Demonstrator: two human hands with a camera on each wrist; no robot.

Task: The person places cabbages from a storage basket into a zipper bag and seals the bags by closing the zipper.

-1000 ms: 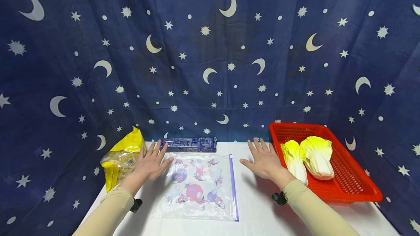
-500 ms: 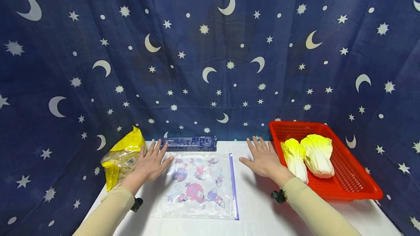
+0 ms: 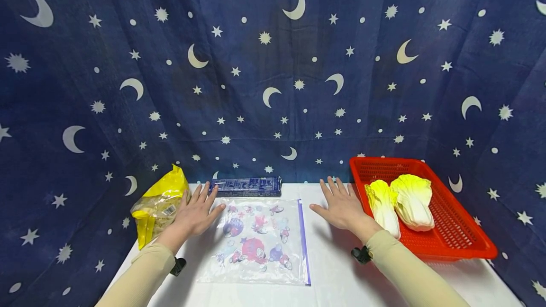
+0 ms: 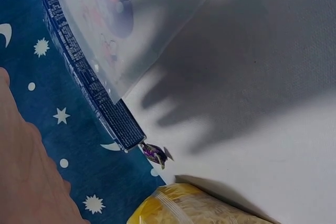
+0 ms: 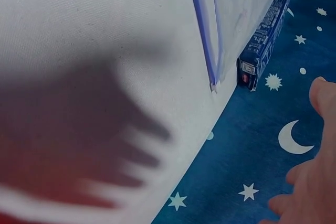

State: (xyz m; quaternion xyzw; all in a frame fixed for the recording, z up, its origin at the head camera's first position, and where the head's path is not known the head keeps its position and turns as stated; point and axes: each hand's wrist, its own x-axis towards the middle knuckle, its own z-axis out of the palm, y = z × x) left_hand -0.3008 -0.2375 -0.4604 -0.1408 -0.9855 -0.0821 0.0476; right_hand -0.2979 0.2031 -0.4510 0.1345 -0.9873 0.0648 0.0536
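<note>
My left hand (image 3: 195, 213) is held palm down above the table with fingers straight and spread, holding nothing. It is between a yellow and clear plastic bag (image 3: 164, 203) of pale contents and a flat transparent zip bag (image 3: 256, 243) with red and blue prints and a purple slider edge. Over the table's right half, my right hand (image 3: 340, 206) also hovers with straight, spread fingers, nothing in it. Beside it stands a red plastic basket (image 3: 458, 219) containing two napa cabbage pieces, a narrow one (image 3: 382, 207) and a wider one (image 3: 413, 203). Both hands cast shadows in the wrist views.
A long dark blue box (image 3: 247, 187) with printed lettering lies along the table's back edge, behind the zip bag. Close to its end is a small purple wrapped item (image 4: 154, 153). A blue curtain (image 3: 273, 75) with moons and stars hangs around the white table (image 3: 324, 274).
Both hands keep the same pose over the table. The head view has shifted very slightly; none of the objects has been moved.
</note>
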